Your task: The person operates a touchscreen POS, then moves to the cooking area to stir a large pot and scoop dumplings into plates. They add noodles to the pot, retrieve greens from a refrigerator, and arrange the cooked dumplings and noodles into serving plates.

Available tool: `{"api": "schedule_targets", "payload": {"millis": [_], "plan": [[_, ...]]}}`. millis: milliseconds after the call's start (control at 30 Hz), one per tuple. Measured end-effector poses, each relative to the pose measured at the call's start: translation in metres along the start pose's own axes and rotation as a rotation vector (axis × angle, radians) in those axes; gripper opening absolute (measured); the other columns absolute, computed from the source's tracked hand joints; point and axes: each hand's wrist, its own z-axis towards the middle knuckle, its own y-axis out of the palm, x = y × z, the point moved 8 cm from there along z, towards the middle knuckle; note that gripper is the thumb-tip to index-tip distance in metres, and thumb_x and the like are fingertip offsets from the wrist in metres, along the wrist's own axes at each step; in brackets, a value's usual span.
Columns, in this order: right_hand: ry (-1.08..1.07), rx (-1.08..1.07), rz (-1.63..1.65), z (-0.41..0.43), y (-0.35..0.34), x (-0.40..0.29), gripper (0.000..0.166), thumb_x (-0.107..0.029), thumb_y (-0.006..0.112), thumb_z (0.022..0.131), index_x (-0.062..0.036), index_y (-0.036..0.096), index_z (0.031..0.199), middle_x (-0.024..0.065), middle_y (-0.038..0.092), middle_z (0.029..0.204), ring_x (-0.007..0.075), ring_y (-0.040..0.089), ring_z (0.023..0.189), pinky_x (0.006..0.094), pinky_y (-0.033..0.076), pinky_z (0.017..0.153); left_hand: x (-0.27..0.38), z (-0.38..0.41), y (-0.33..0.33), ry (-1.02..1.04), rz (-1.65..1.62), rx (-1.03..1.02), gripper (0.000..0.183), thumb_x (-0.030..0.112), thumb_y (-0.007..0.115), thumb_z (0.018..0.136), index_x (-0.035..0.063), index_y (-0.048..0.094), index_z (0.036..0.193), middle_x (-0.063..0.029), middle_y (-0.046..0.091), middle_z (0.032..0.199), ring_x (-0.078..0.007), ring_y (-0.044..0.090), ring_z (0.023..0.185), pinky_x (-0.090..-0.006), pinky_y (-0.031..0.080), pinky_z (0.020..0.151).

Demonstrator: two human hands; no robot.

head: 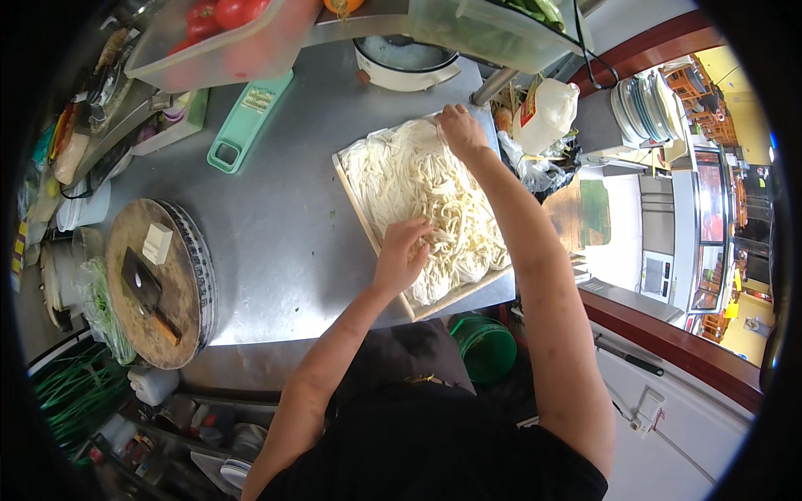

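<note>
A shallow wooden-edged tray (358,203) lies at an angle near the right end of the steel worktop. Pale fresh noodles (401,166) cover it, spread flat at the far left, loosely tangled in the middle and coiled into bundles at the near end. My left hand (401,255) reaches over the near left edge, its thumb and fingers bent among the noodles; whether they grip any is hidden. At the far right corner, my right hand (462,130) curls its fingers over the tray's edge, and the fingertips are partly out of sight.
On the left of the steel worktop (269,250), a round chopping board (125,300) bears a cleaver (143,278) and a white block (156,243). A green grater (247,125) and an electric pan (407,66) lie farther back. A tomato tub (219,56) overhangs the worktop.
</note>
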Motion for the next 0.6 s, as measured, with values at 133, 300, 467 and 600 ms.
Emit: {"api": "schedule_targets", "payload": {"millis": [133,300,467,600], "plan": [[-0.045,0.098,0.007,0.000,-0.013,-0.001,0.016,-0.005,0.056,0.082,-0.0056,0.061,0.097,0.0114,0.060,0.101,0.0298,0.061,0.103,0.0388,0.055,0.081,-0.002,0.001,-0.006,-0.005,-0.017,0.004,0.036,0.003,0.065,0.080,0.0078,0.060,0.115,-0.0104,0.057,0.120,-0.0320,0.051,0.112,-0.0397,0.042,0.097],[-0.020,0.012,-0.090,-0.012,-0.021,0.005,0.015,-0.004,0.055,0.081,-0.0047,0.062,0.094,0.0083,0.060,0.102,0.0291,0.060,0.105,0.0409,0.054,0.081,-0.009,0.002,-0.007,-0.054,-0.068,0.013,0.036,0.002,0.065,0.080,0.0081,0.059,0.115,-0.0095,0.056,0.119,-0.0311,0.051,0.112,-0.0386,0.042,0.097],[-0.085,0.017,-0.040,-0.035,-0.029,0.012,0.026,-0.001,0.056,0.079,-0.0067,0.059,0.104,0.0053,0.061,0.112,0.0281,0.057,0.109,0.0433,0.051,0.082,-0.013,0.003,-0.001,-0.032,-0.038,-0.032,0.045,0.009,0.071,0.078,0.0093,0.057,0.121,-0.0122,0.049,0.129,-0.0334,0.045,0.120,-0.0423,0.039,0.101],[0.004,-0.115,0.127,-0.065,-0.050,0.003,0.030,0.000,0.056,0.079,-0.0059,0.055,0.108,0.0145,0.064,0.106,0.0337,0.060,0.103,0.0451,0.050,0.082,0.000,0.003,-0.008,-0.108,0.130,-0.073,0.079,0.021,0.081,0.069,0.0139,0.043,0.138,-0.0143,0.036,0.142,-0.0365,0.036,0.129,-0.0474,0.033,0.106]]}}
